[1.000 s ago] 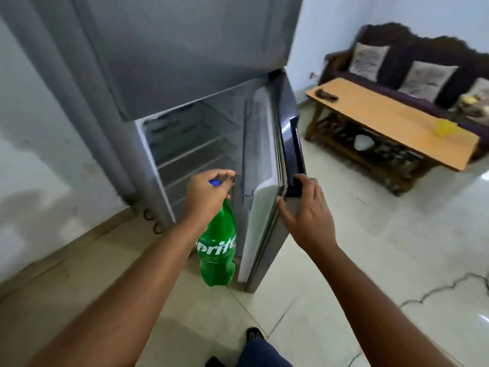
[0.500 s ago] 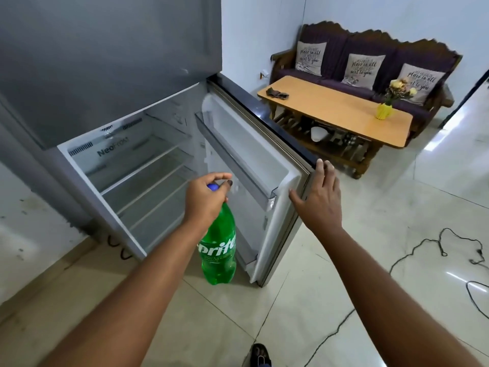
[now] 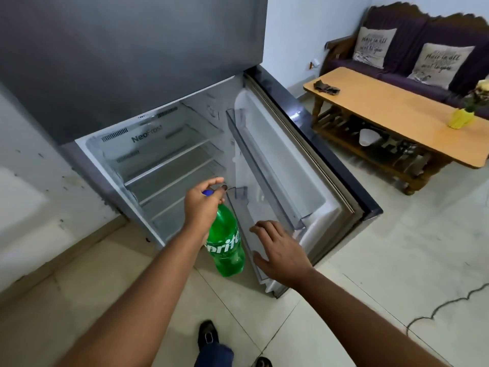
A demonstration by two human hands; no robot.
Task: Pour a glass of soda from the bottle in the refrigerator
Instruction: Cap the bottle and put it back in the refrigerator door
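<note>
**Inspector:** Item one: a green translucent plastic soda bottle [image 3: 227, 249] with a white printed label and a blue cap, bulbous below a tapered neck. It hangs upright above the pale glossy tiled floor [image 3: 370, 274], in front of the open lower compartment of the grey metal refrigerator [image 3: 132, 62].

**Clerk:** How is it held?

**Inspector:** The left hand [image 3: 202, 207] grips it from above at the neck, fingers [image 3: 211, 184] curled round the cap, arm stretched forward and down. Nothing else supports the bottle.

**Clerk:** And the other hand?

**Inspector:** The right hand [image 3: 280, 250] is palm down, fingers spread wide and holding nothing, just beside the bottle and over the lower edge of the open refrigerator door [image 3: 304, 165]. Whether it touches the door, I cannot tell.

**Clerk:** Interior condition?

**Inspector:** White moulded plastic lining, flat clear shelves [image 3: 169, 160], bare. The door carries clear plastic racks [image 3: 264, 168] and a ribbed rubber seal along its edge.

**Clerk:** Surroundings?

**Inspector:** A light wooden table [image 3: 397, 112] with a smooth top stands well apart at right, bearing a small yellow ridged vase [image 3: 461, 119]. Behind it, a dark carved wooden sofa [image 3: 412, 25] with pale printed cushions [image 3: 373, 46].
</note>
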